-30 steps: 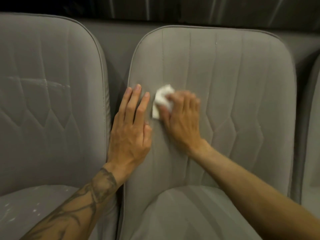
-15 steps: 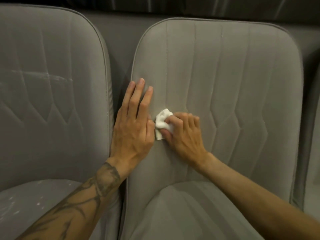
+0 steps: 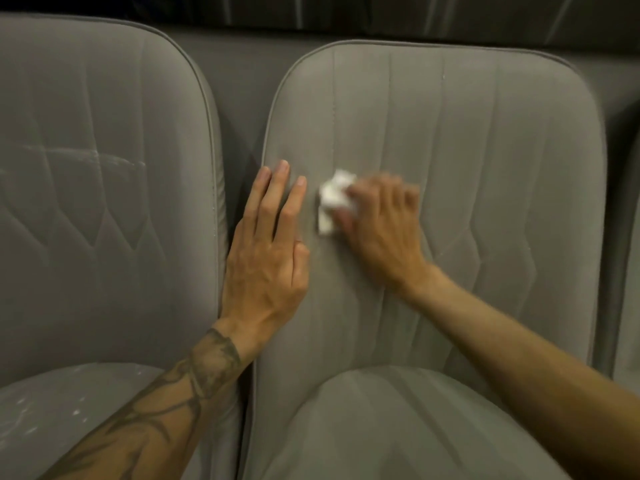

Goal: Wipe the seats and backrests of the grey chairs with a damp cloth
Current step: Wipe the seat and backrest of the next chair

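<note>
Two grey padded chairs stand side by side. The middle chair's backrest (image 3: 485, 168) fills the centre, with its seat (image 3: 398, 427) below. My right hand (image 3: 384, 230) presses a crumpled white cloth (image 3: 332, 202) against the left part of that backrest; the hand is blurred. My left hand (image 3: 266, 258) lies flat on the backrest's left edge, fingers spread and pointing up, holding nothing. A small gap separates it from the cloth.
The left chair's backrest (image 3: 97, 188) shows pale streaks, and its seat (image 3: 52, 420) has white specks. A narrow dark gap (image 3: 235, 133) separates the two chairs. The edge of a third chair (image 3: 632, 271) shows at the far right. A dark wall runs behind.
My right hand and the cloth slid down the backrest towards my left hand, then back up and slightly right. The left hand stayed put against the backrest's edge.
</note>
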`<move>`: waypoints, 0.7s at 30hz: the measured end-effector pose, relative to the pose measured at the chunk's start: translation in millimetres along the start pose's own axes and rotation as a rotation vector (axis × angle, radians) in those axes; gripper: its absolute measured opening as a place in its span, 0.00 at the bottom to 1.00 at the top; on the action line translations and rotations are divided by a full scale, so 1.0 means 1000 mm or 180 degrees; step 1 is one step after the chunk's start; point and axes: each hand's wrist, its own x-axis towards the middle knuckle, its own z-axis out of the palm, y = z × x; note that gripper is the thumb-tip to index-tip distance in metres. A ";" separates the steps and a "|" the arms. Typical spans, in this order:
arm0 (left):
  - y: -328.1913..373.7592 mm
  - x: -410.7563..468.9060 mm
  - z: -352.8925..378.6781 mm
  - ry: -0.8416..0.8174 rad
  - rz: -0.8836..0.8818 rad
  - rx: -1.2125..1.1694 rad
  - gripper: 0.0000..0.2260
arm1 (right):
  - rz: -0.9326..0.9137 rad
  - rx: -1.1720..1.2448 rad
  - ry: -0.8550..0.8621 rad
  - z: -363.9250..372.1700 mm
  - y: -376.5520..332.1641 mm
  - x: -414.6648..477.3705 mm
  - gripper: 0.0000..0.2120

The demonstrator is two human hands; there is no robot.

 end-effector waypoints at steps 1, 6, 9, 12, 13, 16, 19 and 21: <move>-0.001 0.000 0.001 0.0006 0.0006 0.0024 0.32 | 0.0199 -0.0108 0.0223 0.002 0.010 0.025 0.12; -0.002 0.000 0.002 0.0034 0.0028 0.0029 0.30 | 0.0589 0.0169 0.0397 0.010 -0.016 0.011 0.12; -0.001 -0.001 0.001 0.0000 -0.0001 -0.0023 0.30 | -0.0182 0.0180 -0.0199 -0.002 -0.015 -0.017 0.12; 0.000 -0.001 0.002 0.0013 0.0015 -0.0022 0.31 | -0.0100 -0.0223 0.0131 -0.002 0.016 0.042 0.12; -0.001 -0.001 0.002 0.0026 0.0026 -0.0010 0.31 | 0.0167 -0.0316 0.0360 0.000 0.021 0.062 0.12; -0.001 -0.001 0.001 0.0056 0.0038 -0.0006 0.31 | 0.0876 -0.0232 0.0721 0.010 -0.001 0.060 0.13; -0.001 0.000 0.002 0.0052 0.0063 -0.0030 0.30 | 0.0570 0.0215 0.0271 0.011 -0.029 -0.017 0.11; -0.002 0.000 0.003 0.0058 0.0059 -0.0066 0.31 | 0.0167 0.0396 -0.0245 0.002 -0.035 -0.071 0.12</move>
